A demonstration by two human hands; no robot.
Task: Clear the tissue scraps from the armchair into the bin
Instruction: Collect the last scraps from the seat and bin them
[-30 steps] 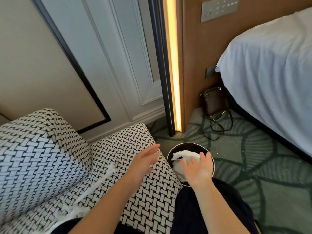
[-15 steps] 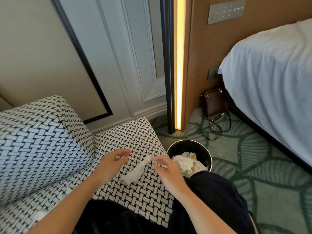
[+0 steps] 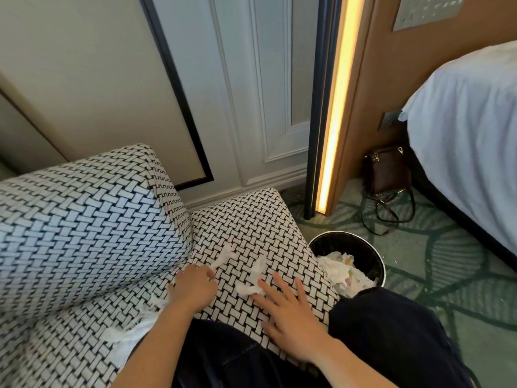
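Observation:
The armchair [image 3: 251, 219] has a black-and-white woven pattern. On its seat my left hand [image 3: 193, 287] pinches the near end of a thin white tissue strip [image 3: 223, 256]. My right hand [image 3: 288, 309] lies flat with straight fingers, its fingertips touching a crumpled tissue scrap [image 3: 253, 278]. More white tissue [image 3: 126, 334] lies along the crease between seat and backrest, partly hidden by my left forearm. The round black bin [image 3: 372, 247] stands on the floor right of the seat and holds crumpled tissues.
A brown handbag [image 3: 387, 172] with a long strap sits on the green carpet [image 3: 447, 261] by the lit wooden panel [image 3: 333, 130]. A bed with white linen [image 3: 470, 141] fills the right side. My dark-trousered legs [image 3: 391, 337] are at the seat's front edge.
My hands came back from over the bin to the seat. The left one moved left and pinched a strip; the right one settled flat against a scrap.

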